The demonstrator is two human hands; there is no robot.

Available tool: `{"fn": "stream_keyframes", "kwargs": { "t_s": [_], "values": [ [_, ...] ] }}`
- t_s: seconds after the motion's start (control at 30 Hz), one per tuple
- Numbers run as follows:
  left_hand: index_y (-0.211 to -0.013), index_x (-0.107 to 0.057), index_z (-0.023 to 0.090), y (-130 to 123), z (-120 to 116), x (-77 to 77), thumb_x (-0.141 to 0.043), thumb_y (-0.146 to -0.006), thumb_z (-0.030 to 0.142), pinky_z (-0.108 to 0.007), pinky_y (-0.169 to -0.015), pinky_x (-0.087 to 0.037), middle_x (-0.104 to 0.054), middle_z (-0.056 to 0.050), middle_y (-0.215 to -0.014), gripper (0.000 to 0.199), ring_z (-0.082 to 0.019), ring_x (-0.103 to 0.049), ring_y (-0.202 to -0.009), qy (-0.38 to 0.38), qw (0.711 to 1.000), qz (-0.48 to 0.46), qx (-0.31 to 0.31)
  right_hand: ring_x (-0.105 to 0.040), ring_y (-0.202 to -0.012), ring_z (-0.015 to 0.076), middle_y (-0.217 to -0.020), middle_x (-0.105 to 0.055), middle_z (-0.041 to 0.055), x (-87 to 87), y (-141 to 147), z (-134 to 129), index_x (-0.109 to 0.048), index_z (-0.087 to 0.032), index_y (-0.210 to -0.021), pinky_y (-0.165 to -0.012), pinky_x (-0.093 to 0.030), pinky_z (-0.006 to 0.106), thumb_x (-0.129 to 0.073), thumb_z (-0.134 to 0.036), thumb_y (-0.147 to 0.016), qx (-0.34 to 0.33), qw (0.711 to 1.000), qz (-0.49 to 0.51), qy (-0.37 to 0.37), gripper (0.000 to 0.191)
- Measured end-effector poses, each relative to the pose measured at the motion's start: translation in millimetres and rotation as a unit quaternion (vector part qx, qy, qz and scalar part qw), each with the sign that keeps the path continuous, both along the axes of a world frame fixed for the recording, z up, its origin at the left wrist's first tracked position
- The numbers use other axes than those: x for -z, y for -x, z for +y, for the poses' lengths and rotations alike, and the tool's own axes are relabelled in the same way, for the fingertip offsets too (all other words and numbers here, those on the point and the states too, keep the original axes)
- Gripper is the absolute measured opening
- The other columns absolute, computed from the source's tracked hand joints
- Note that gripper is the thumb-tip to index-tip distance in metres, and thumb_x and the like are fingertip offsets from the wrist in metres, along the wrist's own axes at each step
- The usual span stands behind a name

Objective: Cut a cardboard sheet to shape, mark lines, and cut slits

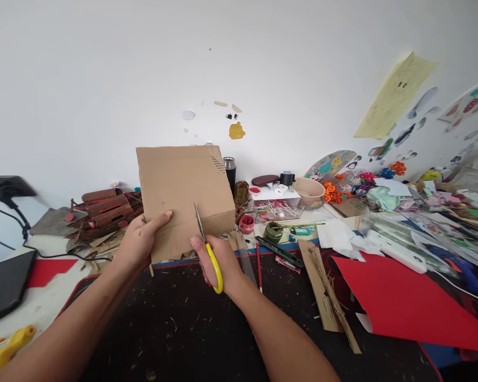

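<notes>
A brown cardboard sheet point(179, 180) with fold lines is raised above the dark mat, its upper right part torn to show corrugation. My left hand point(141, 239) grips its lower left edge, thumb lying on the front face. In my right hand point(223, 260) is a pair of scissors point(213, 265) with a yellow handle. The blades point up and lie against the lower part of the cardboard; whether they are cutting into it I cannot tell. Most of my left fingers are hidden behind the sheet.
Cardboard strips point(322, 286), a red pencil point(258, 265) and a black utility knife point(279, 251) lie on the dark mat point(175, 329). Red paper point(414, 302) spreads at right. Paint jars point(273, 232), a black flask point(230, 175) and a brown cardboard model point(107, 209) stand toward the wall.
</notes>
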State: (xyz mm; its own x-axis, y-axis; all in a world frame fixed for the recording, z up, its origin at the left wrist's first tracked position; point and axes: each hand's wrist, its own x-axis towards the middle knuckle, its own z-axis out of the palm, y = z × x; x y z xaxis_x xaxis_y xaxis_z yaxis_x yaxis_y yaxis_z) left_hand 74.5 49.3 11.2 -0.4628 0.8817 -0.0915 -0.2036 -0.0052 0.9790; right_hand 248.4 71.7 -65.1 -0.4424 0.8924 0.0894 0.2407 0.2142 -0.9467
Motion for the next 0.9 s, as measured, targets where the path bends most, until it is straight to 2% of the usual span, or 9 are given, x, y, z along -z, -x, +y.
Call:
{"fn": "stream_keyframes", "kwargs": {
  "t_s": [0.23, 0.37, 0.43, 0.57, 0.7, 0.8, 0.9],
  "values": [
    [-0.101, -0.076, 0.016, 0.5, -0.3, 0.7, -0.103, -0.047, 0.047, -0.031, -0.05, -0.063, -0.087, -0.014, -0.092, 0.068, -0.032, -0.083, -0.073, -0.008, 1.0, -0.007, 0.001, -0.063, -0.07, 0.0224, -0.066, -0.062, 0.0032, -2.5, 1.2, -2.8, -0.061, -0.024, -0.076, -0.063, -0.042, 0.03, -0.05, -0.071, -0.109, 0.018, 0.999, 0.001, -0.045, 0.059],
    [-0.103, -0.075, 0.016, 3.0, 1.1, 3.0, -0.103, -0.049, 0.047, -0.035, -0.055, -0.066, -0.087, -0.012, -0.091, 0.068, -0.032, -0.083, -0.073, -0.007, 1.0, -0.004, 0.011, -0.065, -0.071, 0.0212, -0.067, -0.062, 0.0027, -3.2, 1.4, -3.2, -0.056, -0.023, -0.072, -0.066, -0.044, 0.029, -0.051, -0.068, -0.11, 0.024, 0.997, 0.002, -0.07, 0.059],
    [-0.103, -0.074, 0.016, 5.0, 2.2, 5.2, -0.103, -0.049, 0.048, -0.035, -0.055, -0.067, -0.087, -0.013, -0.092, 0.069, -0.032, -0.083, -0.073, -0.007, 1.0, -0.002, 0.013, -0.063, -0.063, 0.0189, -0.063, -0.059, 0.0004, -0.6, 1.9, -2.7, -0.055, -0.024, -0.075, -0.061, -0.044, 0.028, -0.05, -0.072, -0.109, 0.017, 0.999, 0.007, -0.05, 0.06],
    [-0.103, -0.075, 0.016, 9.9, 4.1, 9.8, -0.104, -0.051, 0.05, -0.032, -0.052, -0.065, -0.087, -0.013, -0.094, 0.068, -0.031, -0.083, -0.074, -0.006, 1.0, 0.002, 0.02, -0.055, -0.04, 0.0143, -0.055, -0.052, -0.0059, 6.9, 1.8, -1.6, -0.055, -0.025, -0.083, -0.044, -0.04, 0.025, -0.044, -0.084, -0.105, -0.028, 0.998, 0.034, 0.047, 0.063],
    [-0.108, -0.077, 0.015, 16.6, 4.1, 11.3, -0.103, -0.055, 0.052, -0.033, -0.054, -0.066, -0.088, -0.014, -0.1, 0.07, -0.032, -0.084, -0.077, -0.009, 0.999, 0.012, 0.041, -0.058, -0.04, 0.0139, -0.058, -0.055, -0.0059, 7.0, -0.7, -1.2, -0.057, -0.025, -0.088, -0.039, -0.04, 0.022, -0.048, -0.085, -0.103, -0.042, 0.996, 0.055, 0.055, 0.063],
    [-0.109, -0.078, 0.014, 20.7, 3.5, 9.6, -0.103, -0.058, 0.054, -0.034, -0.054, -0.066, -0.088, -0.014, -0.099, 0.069, -0.031, -0.084, -0.075, -0.006, 0.998, 0.028, 0.056, -0.064, -0.044, 0.0144, -0.059, -0.06, -0.0042, 2.0, -2.7, -1.0, -0.059, -0.023, -0.086, -0.043, -0.044, 0.021, -0.052, -0.079, -0.105, -0.046, 0.997, 0.057, 0.032, 0.059],
    [-0.103, -0.078, 0.014, 21.6, 3.6, 6.9, -0.104, -0.054, 0.054, -0.032, -0.051, -0.064, -0.087, -0.013, -0.092, 0.068, -0.031, -0.083, -0.07, 0.001, 0.998, 0.027, 0.058, -0.07, -0.054, 0.0158, -0.061, -0.067, -0.0006, -2.3, -3.9, -0.2, -0.062, -0.022, -0.081, -0.054, -0.051, 0.022, -0.059, -0.075, -0.105, -0.051, 0.997, 0.049, 0.0, 0.058]
  ]
}}
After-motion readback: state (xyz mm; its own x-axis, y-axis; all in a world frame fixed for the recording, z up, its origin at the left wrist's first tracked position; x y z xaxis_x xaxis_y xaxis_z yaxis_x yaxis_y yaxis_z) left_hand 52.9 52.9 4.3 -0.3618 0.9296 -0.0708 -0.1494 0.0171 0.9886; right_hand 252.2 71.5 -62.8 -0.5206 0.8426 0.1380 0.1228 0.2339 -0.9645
